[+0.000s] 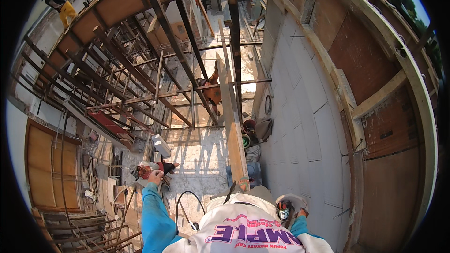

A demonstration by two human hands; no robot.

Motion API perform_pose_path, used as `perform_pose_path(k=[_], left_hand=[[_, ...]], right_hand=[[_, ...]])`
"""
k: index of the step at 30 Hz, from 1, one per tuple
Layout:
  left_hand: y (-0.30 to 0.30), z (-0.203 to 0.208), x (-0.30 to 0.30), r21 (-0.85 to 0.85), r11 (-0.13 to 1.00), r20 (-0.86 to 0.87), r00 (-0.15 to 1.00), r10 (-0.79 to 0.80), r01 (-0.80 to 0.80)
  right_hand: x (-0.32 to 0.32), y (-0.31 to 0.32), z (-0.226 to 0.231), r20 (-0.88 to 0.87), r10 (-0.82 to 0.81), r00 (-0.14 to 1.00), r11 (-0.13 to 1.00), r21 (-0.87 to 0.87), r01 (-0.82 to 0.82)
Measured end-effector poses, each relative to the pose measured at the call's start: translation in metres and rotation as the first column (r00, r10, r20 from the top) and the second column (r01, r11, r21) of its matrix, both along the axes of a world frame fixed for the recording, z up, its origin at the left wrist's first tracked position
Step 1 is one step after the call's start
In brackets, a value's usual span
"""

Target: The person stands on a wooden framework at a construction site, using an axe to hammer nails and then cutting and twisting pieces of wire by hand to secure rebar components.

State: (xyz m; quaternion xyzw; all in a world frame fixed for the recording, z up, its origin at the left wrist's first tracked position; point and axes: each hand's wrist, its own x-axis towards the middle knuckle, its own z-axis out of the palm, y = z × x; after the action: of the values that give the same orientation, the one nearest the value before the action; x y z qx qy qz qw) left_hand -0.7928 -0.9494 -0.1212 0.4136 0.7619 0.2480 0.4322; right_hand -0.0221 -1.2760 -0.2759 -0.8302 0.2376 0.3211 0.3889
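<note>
- Risk: fall from narrow wooden plank (233, 131); cause, lost footing. Left hand (156, 176) reaches out left of it; fingers bent, grip can't be told.
- Bucket (284, 198) right of plank's near end; a knock from right hand (303, 212) beside it could spill contents. Finger closure: can't tell.
- Pale floor (192, 145) below plank; bar lattice (167, 28) left, grey wall (304, 112) right.

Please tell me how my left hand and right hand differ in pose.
Your left hand is stretched out, away from your body; your right hand is close to your side. The right hand is at the rim of a pale bucket; the left hand is apart from it. The left sleeve shows more length than the right sleeve; both are blue.
</note>
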Motion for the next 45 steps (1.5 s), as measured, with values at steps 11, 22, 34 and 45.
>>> perform_pose_path(k=[11, 22, 34, 45], left_hand=[[0.256, 0.130, 0.162, 0.156, 0.927, 0.112, 0.927, -0.359, 0.341], [0.482, 0.157, 0.289, 0.336, 0.742, 0.036, 0.779, -0.626, 0.580], [0.697, 0.200, 0.378, 0.673, 0.438, -0.328, 0.772, -0.545, 0.596], [0.879, 0.206, 0.466, 0.616, 0.070, -0.550, 0.493, -0.674, 0.784]], right_hand=[[-0.025, 0.166, -0.034, 0.230, 0.093, 0.969, 0.966, 0.214, -0.144], [-0.044, 0.439, 0.000, 0.473, 0.594, 0.650, 0.762, -0.072, -0.644], [-0.054, 0.735, 0.293, 0.693, 0.678, 0.247, 0.440, -0.113, -0.891], [-0.046, 0.998, 0.574, 0.991, 0.008, -0.130, 0.405, -0.122, -0.906]])
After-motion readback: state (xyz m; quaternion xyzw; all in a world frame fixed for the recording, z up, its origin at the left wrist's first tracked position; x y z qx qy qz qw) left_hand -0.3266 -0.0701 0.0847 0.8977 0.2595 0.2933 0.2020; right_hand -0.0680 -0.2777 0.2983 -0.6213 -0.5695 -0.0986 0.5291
